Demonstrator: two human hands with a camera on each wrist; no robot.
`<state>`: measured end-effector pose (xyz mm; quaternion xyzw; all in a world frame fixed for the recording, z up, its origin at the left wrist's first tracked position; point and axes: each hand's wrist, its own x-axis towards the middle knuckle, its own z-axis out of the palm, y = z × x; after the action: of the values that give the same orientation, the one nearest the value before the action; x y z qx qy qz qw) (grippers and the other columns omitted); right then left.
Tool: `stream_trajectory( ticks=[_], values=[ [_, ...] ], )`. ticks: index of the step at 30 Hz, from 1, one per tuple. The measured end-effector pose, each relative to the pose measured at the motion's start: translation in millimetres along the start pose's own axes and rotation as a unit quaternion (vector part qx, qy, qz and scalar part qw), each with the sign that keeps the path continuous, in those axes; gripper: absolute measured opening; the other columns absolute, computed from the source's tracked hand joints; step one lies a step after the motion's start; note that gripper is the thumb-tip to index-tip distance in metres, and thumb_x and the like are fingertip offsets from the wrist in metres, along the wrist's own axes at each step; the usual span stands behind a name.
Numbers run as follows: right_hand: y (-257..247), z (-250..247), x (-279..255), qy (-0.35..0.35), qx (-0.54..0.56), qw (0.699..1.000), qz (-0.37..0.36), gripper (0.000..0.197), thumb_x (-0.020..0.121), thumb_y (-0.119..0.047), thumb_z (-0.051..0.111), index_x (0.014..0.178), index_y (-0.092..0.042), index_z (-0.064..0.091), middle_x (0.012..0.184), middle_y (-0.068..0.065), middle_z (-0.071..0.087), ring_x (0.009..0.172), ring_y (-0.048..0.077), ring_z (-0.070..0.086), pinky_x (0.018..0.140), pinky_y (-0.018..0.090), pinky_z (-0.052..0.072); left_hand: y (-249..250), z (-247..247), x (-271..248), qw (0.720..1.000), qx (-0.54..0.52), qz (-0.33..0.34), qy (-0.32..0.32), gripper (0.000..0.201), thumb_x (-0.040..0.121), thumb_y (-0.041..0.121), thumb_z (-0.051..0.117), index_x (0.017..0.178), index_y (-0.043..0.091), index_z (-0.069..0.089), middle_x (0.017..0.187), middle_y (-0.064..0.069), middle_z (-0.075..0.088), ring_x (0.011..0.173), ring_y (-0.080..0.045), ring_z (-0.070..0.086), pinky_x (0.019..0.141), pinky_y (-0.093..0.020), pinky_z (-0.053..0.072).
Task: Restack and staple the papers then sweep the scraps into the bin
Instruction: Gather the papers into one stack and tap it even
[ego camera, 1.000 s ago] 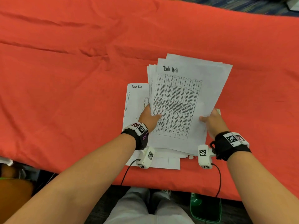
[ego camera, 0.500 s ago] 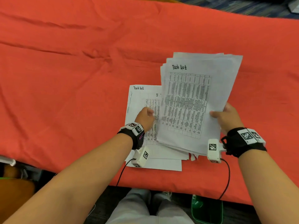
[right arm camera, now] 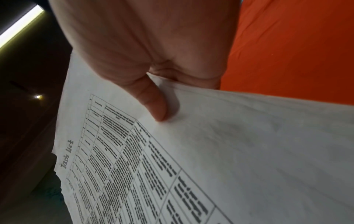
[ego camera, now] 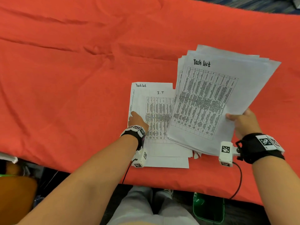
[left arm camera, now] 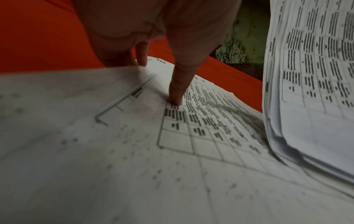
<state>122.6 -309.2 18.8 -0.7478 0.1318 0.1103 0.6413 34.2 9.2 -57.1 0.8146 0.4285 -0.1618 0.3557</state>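
My right hand [ego camera: 235,118] holds a thick sheaf of printed "Task list" papers [ego camera: 211,103] by its right edge, thumb [right arm camera: 153,103] on top and fingers beneath. The sheaf is raised and tilted over the right of the red cloth [ego camera: 81,95]. A few more printed sheets [ego camera: 159,111] lie flat near the table's front edge, the top one marked "I.T". My left hand [ego camera: 136,118] grips their left edge, its thumb [left arm camera: 178,91] pressing on the print and its fingers over the edge. Small torn white scraps [ego camera: 196,155] lie under the sheaf's near corner.
A green bin [ego camera: 209,208] stands on the floor below the table's front edge, to the right of my knees. The wrinkled red cloth covers the whole table. No stapler is in view.
My right hand has lifted the sheaf and carried it to the right, uncovering the "I.T" sheet. My left hand has let go of the sheaf and slid left to the flat sheets' edge.
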Motion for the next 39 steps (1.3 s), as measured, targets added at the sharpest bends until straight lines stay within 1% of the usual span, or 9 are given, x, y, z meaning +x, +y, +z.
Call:
stream_trajectory(
  ticks=[3,7,13,15,20,24,29,33,39],
  values=[
    [2.1,1.6,-0.7,-0.001,0.006,1.0,0.008,0.046,0.083,0.014,0.051,0.114,-0.019,0.059,0.121,0.009,0.063,0.115,0.032,0.058,0.101,0.049,0.045,1.3,-3.6,-0.8,0.999,-0.04,0.018,-0.014,0.06,0.085,0.0,0.057,0.138,0.001,0.028,0.121,-0.017,0.055,0.108,-0.032,0.058,0.085,-0.035,0.051],
    [6.4,4.9,-0.5,0.004,0.007,1.0,0.022,0.052,0.084,0.015,0.05,0.13,-0.009,0.053,0.124,0.011,0.062,0.113,0.03,0.059,0.1,0.048,0.045,-0.2,-10.3,-7.8,0.997,-0.02,0.073,-0.017,0.013,0.092,0.006,0.048,0.102,0.011,0.054,0.098,-0.005,0.056,0.097,-0.023,0.051,0.07,-0.027,0.046],
    [5.6,12.4,0.5,-0.008,0.012,0.998,0.056,0.051,0.084,0.015,0.05,0.13,-0.008,0.053,0.11,0.006,0.066,0.105,0.031,0.061,0.097,0.048,0.047,7.9,-37.5,-4.5,0.974,-0.209,0.081,-0.032,0.044,0.09,0.001,0.044,0.134,0.006,0.048,0.124,-0.014,0.059,0.1,-0.029,0.062,0.074,-0.031,0.05],
    [2.7,19.9,0.1,-0.026,0.018,0.997,0.072,0.05,0.084,0.016,0.049,0.129,-0.006,0.052,0.113,0.01,0.065,0.11,0.035,0.06,0.094,0.048,0.048,16.4,-46.2,-6.7,0.962,-0.254,0.095,-0.045,0.042,0.09,-0.004,0.047,0.129,0.008,0.053,0.113,-0.008,0.062,0.087,-0.022,0.06,0.071,-0.028,0.05],
    [-5.1,43.9,-1.8,-0.085,0.029,0.992,0.084,0.049,0.084,0.015,0.048,0.128,-0.005,0.053,0.123,0.015,0.063,0.113,0.035,0.06,0.091,0.048,0.05,34.9,-50.1,-20.6,0.941,-0.302,0.122,-0.095,0.041,0.086,-0.009,0.051,0.122,0.011,0.058,0.115,-0.005,0.064,0.101,-0.023,0.06,0.077,-0.027,0.05],
    [-7.3,52.6,0.1,-0.106,0.038,0.991,0.073,0.049,0.087,0.011,0.048,0.13,-0.011,0.052,0.127,0.013,0.062,0.115,0.033,0.06,0.099,0.05,0.047,43.2,-42.2,-31.1,0.933,-0.325,0.121,-0.101,0.036,0.087,-0.005,0.042,0.11,0.013,0.063,0.108,-0.01,0.07,0.098,-0.03,0.066,0.089,-0.043,0.055],
    [-6.1,58.4,-0.6,-0.107,0.019,0.993,0.052,0.056,0.085,0.01,0.05,0.136,-0.013,0.044,0.127,0.011,0.061,0.115,0.031,0.059,0.097,0.048,0.048,48.2,-34.5,-43.1,0.934,-0.32,0.123,-0.099,0.031,0.095,0.019,0.034,0.109,0.011,0.061,0.101,-0.007,0.068,0.098,-0.029,0.061,0.09,-0.038,0.049],
    [-9.3,63.6,-6.6,-0.082,0.014,0.996,0.034,0.056,0.088,0.01,0.052,0.137,-0.01,0.032,0.11,-0.002,0.06,0.098,0.016,0.06,0.085,0.037,0.051,52.9,-31.4,-49.0,0.941,-0.299,0.111,-0.117,0.063,0.095,0.057,0.03,0.146,0.02,0.032,0.149,-0.002,0.038,0.139,-0.025,0.034,0.114,-0.044,0.027],
    [-4.6,59.4,-7.8,-0.101,-0.038,0.993,0.04,0.043,0.088,0.006,0.057,0.129,-0.004,0.049,0.119,0.008,0.061,0.1,0.022,0.061,0.088,0.035,0.048,49.0,-29.0,-48.2,0.931,-0.305,0.17,-0.103,0.048,0.093,0.008,0.054,0.139,0.016,0.041,0.135,0.006,0.05,0.125,-0.014,0.046,0.101,-0.029,0.035]
  ],
)
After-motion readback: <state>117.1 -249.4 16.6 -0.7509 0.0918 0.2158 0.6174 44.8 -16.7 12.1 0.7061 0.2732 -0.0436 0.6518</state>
